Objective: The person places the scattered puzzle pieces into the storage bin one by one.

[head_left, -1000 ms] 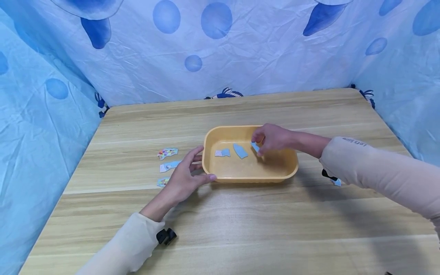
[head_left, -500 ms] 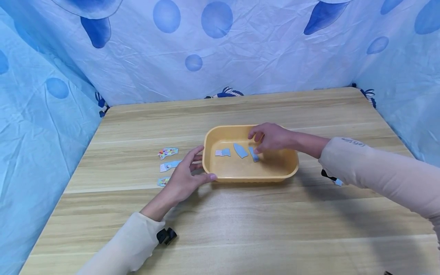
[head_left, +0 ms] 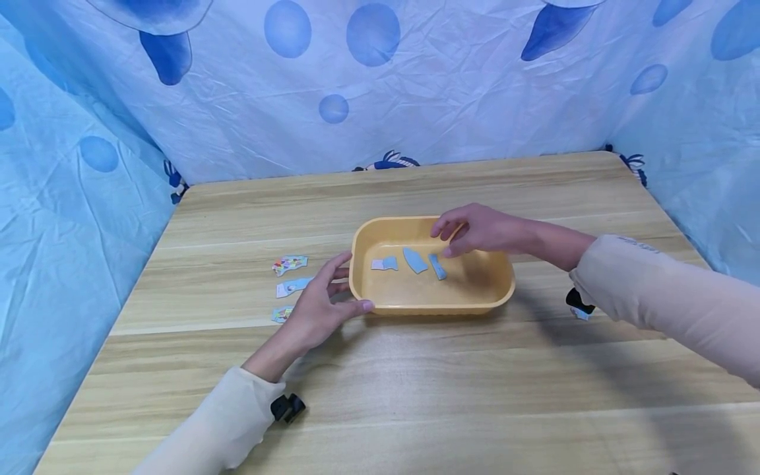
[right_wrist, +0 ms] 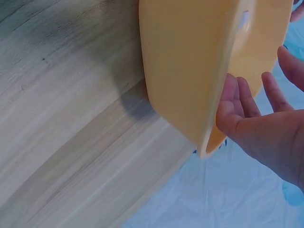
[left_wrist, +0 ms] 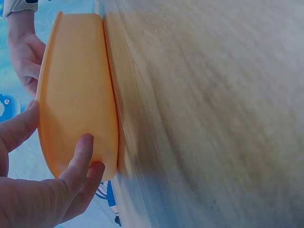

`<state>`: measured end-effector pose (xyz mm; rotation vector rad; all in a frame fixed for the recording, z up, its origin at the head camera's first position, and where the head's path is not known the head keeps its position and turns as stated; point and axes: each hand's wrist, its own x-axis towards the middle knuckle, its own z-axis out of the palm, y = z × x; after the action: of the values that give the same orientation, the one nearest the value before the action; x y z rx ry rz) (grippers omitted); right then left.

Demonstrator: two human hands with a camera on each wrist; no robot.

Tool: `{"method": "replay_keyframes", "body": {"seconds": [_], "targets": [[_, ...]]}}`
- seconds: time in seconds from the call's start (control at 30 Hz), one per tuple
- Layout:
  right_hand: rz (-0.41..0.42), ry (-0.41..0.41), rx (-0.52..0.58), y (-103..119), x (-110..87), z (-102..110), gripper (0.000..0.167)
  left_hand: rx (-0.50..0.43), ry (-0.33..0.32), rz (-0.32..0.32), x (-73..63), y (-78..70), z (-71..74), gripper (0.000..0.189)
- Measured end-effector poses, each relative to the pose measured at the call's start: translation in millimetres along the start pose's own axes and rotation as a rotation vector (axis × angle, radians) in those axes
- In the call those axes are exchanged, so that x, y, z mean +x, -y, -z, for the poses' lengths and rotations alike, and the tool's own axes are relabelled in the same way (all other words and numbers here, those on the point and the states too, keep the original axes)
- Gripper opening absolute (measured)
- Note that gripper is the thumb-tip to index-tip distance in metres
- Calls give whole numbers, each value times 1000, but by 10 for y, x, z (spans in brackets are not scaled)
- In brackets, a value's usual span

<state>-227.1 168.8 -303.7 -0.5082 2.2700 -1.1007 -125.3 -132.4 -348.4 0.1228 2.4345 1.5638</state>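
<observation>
Tray, yellow-orange (head_left: 404, 293), one, standing on the wood-grain surface (head_left: 415, 382). Contents, as we count them: a pink-and-blue piece (head_left: 384, 264), a pointed blue piece (head_left: 414, 260) and a narrow blue piece (head_left: 437, 266), lying flat, apart. Left hand (head_left: 317, 313): fingers spread, touching the tray's left end. Right hand (head_left: 481, 227): fingers apart, nothing held, above the tray's right part, thumb near the narrow blue piece. Outside, left: three printed pieces (head_left: 290, 264); right: one partly hidden piece (head_left: 580, 315). Handling note: we judge light left-hand bracing sufficient; we would keep the right fingertips high when crossing the rim, and leave gaps so that thin pieces neither overlap nor slide.
</observation>
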Motion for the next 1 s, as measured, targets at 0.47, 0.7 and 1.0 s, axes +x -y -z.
{"method": "replay_keyframes", "body": {"seconds": [0.47, 0.7, 1.0], "targets": [[5, -12, 73, -67, -245, 221, 45, -2, -19, -2, -43, 44, -86, 91], [9, -44, 77, -111, -337, 307, 44, 1, -18, -8, -50, 50, -92, 92], [-9, -76, 84, -181, -467, 392, 47, -2, -17, -6, -49, 63, -102, 91]]}}
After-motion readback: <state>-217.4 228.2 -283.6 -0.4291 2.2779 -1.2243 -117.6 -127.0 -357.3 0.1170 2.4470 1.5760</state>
